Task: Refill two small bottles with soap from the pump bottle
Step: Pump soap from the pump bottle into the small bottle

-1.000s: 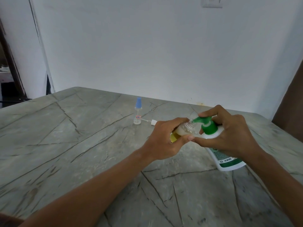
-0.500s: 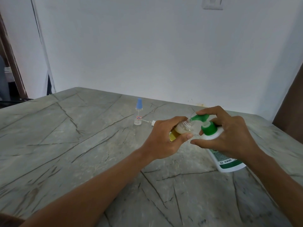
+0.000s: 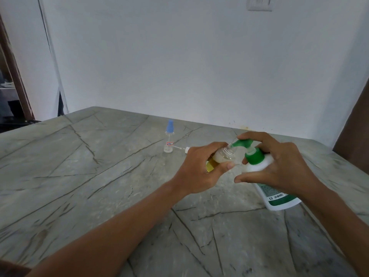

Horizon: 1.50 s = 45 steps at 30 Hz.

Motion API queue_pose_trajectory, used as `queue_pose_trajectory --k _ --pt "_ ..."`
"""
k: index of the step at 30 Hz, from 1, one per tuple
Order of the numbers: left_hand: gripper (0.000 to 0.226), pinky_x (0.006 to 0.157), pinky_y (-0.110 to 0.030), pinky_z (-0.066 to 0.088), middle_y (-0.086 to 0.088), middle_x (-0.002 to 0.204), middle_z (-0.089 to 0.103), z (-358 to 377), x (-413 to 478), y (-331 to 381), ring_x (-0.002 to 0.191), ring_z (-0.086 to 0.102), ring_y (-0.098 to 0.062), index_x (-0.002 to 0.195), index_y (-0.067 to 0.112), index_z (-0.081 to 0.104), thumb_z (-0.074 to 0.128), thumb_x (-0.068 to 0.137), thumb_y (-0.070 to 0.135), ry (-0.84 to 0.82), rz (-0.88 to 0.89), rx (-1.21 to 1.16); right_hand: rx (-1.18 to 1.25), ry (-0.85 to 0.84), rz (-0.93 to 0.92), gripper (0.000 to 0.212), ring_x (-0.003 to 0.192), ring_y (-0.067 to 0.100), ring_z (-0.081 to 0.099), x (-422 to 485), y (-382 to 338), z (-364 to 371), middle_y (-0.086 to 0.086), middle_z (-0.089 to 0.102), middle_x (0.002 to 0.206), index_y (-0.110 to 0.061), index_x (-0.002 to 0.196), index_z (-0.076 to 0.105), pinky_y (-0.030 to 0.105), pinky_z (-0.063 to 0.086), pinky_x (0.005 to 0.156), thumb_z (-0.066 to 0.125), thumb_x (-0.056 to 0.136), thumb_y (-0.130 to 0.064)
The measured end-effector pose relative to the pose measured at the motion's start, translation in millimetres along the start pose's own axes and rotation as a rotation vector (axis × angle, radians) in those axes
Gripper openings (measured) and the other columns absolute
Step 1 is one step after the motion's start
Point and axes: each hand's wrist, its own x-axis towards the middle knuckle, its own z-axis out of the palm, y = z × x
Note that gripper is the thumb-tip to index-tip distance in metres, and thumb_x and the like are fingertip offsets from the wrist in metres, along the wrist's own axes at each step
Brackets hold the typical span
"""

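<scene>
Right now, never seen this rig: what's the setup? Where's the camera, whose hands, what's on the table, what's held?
No machine: a person's two bare hands, seen from one camera worn on the head, looking forward and down. The left hand grips a small clear bottle, its open mouth at the green spout of the pump bottle, which the right hand holds, fingers over the pump head. On the stone table stands a blue-capped small bottle; beside it lies a white cap with a thin tube.
</scene>
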Motion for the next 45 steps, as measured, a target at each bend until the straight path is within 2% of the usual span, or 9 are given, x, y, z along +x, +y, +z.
queue_pose_trajectory --k 6,14,16,21,25,29,35,41,45 --pt "0.04 0.062 -0.027 0.052 0.0 0.09 0.072 0.3 0.5 -1.7 0.073 0.066 -0.015 0.117 0.005 0.065 0.07 0.088 0.033 -0.001 -0.037 -0.022 -0.005 0.023 -0.003 0.081 0.077 -0.008 0.065 0.2 4.3 1.4 -0.029 0.064 0.082 -0.047 0.118 0.047 0.001 0.045 0.066 0.089 0.049 -0.052" --pt "0.035 0.059 -0.006 0.035 0.015 0.077 0.06 2.3 -1.1 -0.2 0.062 0.054 0.0 0.113 0.004 0.066 0.074 0.087 0.026 -0.037 -0.025 0.043 0.04 0.072 0.008 0.063 0.08 -0.013 0.065 -0.7 2.8 0.6 -0.025 0.066 0.082 -0.045 0.107 0.055 0.001 0.046 0.066 0.086 0.052 -0.049" --pt "0.035 0.058 -0.008 0.036 0.013 0.079 0.062 1.7 -0.8 0.0 0.062 0.055 -0.002 0.113 0.004 0.066 0.073 0.087 0.026 -0.041 -0.011 0.044 0.039 0.063 0.016 0.066 0.08 -0.014 0.064 -0.6 1.8 0.4 -0.026 0.065 0.083 -0.047 0.109 0.052 -0.001 0.045 0.065 0.086 0.052 -0.049" --pt "0.04 0.059 -0.029 0.051 0.0 0.088 0.071 -0.6 -0.5 -1.8 0.07 0.064 -0.015 0.117 0.005 0.065 0.069 0.089 0.034 -0.009 -0.016 -0.02 -0.006 0.02 -0.007 0.079 0.081 -0.014 0.062 -0.2 -1.7 0.2 -0.032 0.062 0.09 -0.049 0.124 0.044 -0.002 0.042 0.069 0.082 0.056 -0.059" --pt "0.039 0.06 -0.019 0.047 0.002 0.088 0.071 0.3 -0.2 -1.6 0.069 0.063 -0.011 0.117 0.004 0.065 0.071 0.088 0.031 -0.001 -0.019 -0.017 -0.026 -0.012 -0.012 0.088 0.09 -0.012 0.061 -1.5 1.9 -0.3 -0.039 0.056 0.099 -0.055 0.134 0.035 -0.002 0.043 0.076 0.077 0.058 -0.068" --pt "0.042 0.062 -0.019 0.048 0.002 0.089 0.071 0.1 0.8 -1.5 0.071 0.064 -0.012 0.117 0.005 0.065 0.069 0.088 0.035 0.004 -0.028 -0.025 -0.045 -0.001 0.0 0.086 0.089 -0.013 0.06 -1.5 4.0 0.5 -0.037 0.059 0.092 -0.062 0.127 0.033 -0.002 0.042 0.075 0.077 0.053 -0.069" --pt "0.046 0.062 -0.02 0.05 0.001 0.09 0.072 0.8 0.6 2.1 0.073 0.066 -0.013 0.116 0.004 0.066 0.066 0.087 0.04 0.012 -0.014 -0.029 -0.004 0.024 0.0 0.076 0.084 -0.01 0.063 -2.0 5.9 1.9 -0.03 0.065 0.082 -0.056 0.116 0.042 0.0 0.044 0.071 0.082 0.052 -0.059" --pt "0.038 0.056 -0.022 0.046 -0.001 0.082 0.07 2.7 -1.6 3.0 0.064 0.061 -0.014 0.115 0.005 0.066 0.072 0.088 0.031 -0.023 0.004 -0.002 0.027 0.06 0.012 0.062 0.084 -0.013 0.063 -1.9 4.9 2.6 -0.03 0.063 0.086 -0.048 0.107 0.049 0.001 0.047 0.067 0.084 0.055 -0.052" --pt "0.039 0.058 -0.021 0.047 0.0 0.085 0.07 1.5 -1.3 0.5 0.067 0.061 -0.014 0.115 0.004 0.065 0.07 0.088 0.032 -0.02 0.006 0.002 0.02 0.038 0.022 0.065 0.084 -0.009 0.064 -0.6 3.3 2.8 -0.028 0.064 0.088 -0.048 0.111 0.048 0.002 0.047 0.067 0.082 0.055 -0.057"
